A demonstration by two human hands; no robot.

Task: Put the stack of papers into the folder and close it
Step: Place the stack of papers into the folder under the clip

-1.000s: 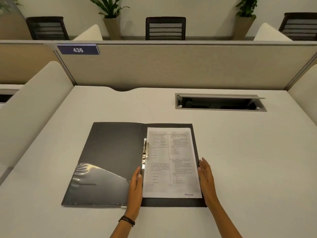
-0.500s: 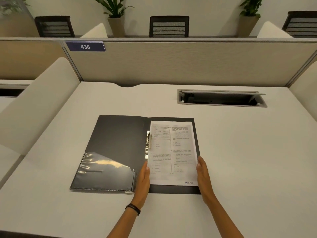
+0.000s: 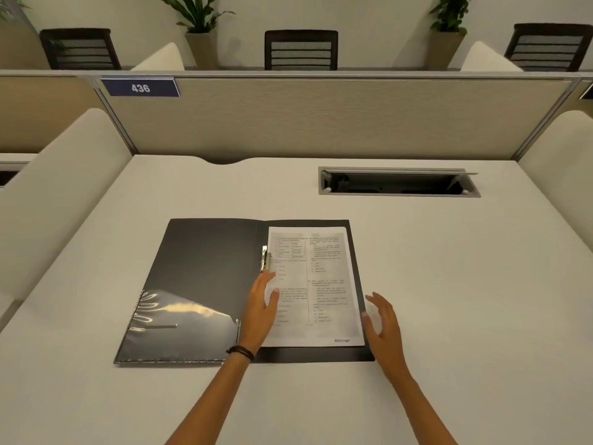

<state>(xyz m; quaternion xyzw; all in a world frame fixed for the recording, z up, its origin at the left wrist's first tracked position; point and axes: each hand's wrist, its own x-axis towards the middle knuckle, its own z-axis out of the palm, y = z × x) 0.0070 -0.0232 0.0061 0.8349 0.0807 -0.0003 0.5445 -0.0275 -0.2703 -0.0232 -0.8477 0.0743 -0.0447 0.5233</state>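
A dark grey folder [image 3: 205,264] lies open flat on the desk, with a clear plastic pocket [image 3: 183,322] on its left flap and a metal clip [image 3: 265,258] at the spine. The stack of printed papers [image 3: 321,284] lies on the right flap, its left edge under the clip. My left hand [image 3: 261,311] is open with straight fingers over the papers' left edge, just below the clip. At the folder's right edge my right hand [image 3: 383,326] is open, fingers spread, holding nothing.
The white desk [image 3: 449,284] has a recessed cable box [image 3: 398,183] with its lid up at the back right. A beige partition [image 3: 321,117] with a "436" sign [image 3: 140,88] closes the back. Padded side dividers stand left and right.
Both hands have left the lower edges of the papers. My left hand has moved up toward the clip; my right hand has spread its fingers and drawn off the sheet's right edge.
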